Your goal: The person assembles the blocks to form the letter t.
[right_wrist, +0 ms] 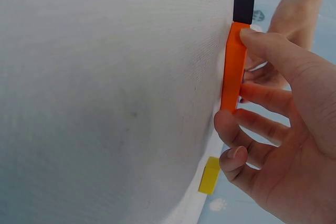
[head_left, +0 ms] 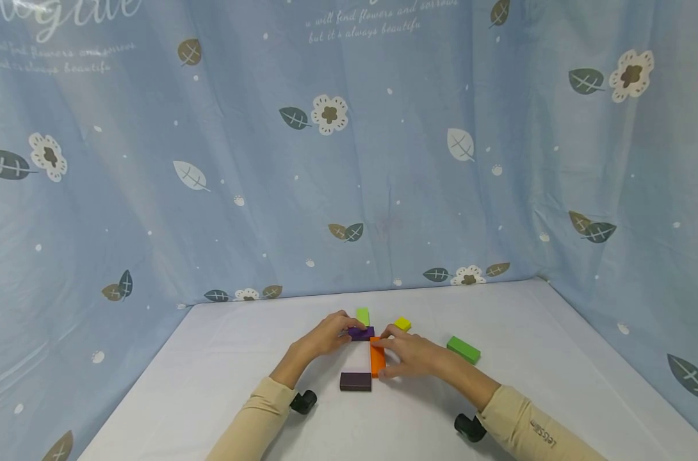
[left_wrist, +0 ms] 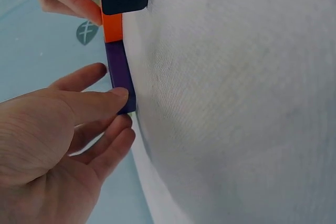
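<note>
My left hand (head_left: 326, 334) pinches a purple block (head_left: 362, 335) lying on the white table; in the left wrist view the thumb presses on the face of the purple block (left_wrist: 119, 69) near one end. Nearer me, my right hand (head_left: 413, 354) holds an orange block (head_left: 378, 363) lengthwise. The right wrist view has the thumb at one end of the orange block (right_wrist: 234, 66) and fingertips at the other. One end of the orange block meets the purple block's right end. Its near end meets the corner of a dark brown block (head_left: 355, 382).
Behind the purple block is a light green block (head_left: 363, 315). A yellow block (head_left: 403, 324) lies beyond the right hand, and a green block (head_left: 463, 350) lies right of it. A blue patterned curtain (head_left: 383, 173) rises around the table (head_left: 222, 358). Black devices (head_left: 304, 402) hang at both wrists.
</note>
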A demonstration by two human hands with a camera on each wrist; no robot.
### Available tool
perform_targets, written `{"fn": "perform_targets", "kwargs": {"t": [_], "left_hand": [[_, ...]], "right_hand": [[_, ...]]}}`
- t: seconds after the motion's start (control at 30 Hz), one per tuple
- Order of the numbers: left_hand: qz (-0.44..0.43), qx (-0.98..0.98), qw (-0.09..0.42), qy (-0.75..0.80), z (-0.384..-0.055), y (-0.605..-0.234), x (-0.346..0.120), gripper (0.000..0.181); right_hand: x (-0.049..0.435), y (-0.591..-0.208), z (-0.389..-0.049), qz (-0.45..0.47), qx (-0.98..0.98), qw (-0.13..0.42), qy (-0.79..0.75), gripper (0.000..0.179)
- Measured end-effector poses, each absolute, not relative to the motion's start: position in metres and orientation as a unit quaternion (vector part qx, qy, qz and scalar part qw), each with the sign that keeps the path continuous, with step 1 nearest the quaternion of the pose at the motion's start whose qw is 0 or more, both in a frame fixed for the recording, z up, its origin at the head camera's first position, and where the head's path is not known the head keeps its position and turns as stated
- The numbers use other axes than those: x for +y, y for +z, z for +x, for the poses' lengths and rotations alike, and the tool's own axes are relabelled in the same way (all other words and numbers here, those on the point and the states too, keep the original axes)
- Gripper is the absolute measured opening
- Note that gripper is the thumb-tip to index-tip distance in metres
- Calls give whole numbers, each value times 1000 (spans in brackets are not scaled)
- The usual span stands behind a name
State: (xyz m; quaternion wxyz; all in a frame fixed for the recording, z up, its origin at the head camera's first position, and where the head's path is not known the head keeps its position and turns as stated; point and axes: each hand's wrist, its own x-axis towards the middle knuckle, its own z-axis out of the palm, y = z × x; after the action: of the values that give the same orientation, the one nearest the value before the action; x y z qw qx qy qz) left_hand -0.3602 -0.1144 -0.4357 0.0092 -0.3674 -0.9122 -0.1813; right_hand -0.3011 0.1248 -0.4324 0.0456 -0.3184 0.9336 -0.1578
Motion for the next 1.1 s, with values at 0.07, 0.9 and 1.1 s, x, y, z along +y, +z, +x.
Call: {"fn": "perform_targets", "kwargs": {"t": [0.07, 0.9, 1.1], "left_hand": [[-369, -911, 9, -182, -360, -436, -115, 34], [-371, -919, 28, -131, -355, -432, -111, 39], [-371, -924, 9, -96, -350, -428, -108, 41]], "right_hand": [[125, -433, -301, -318, 934, 46, -158, 68], [123, -432, -301, -309, 937, 53, -155, 68], [122, -432, -300, -301, 939, 54, -156, 68]]}}
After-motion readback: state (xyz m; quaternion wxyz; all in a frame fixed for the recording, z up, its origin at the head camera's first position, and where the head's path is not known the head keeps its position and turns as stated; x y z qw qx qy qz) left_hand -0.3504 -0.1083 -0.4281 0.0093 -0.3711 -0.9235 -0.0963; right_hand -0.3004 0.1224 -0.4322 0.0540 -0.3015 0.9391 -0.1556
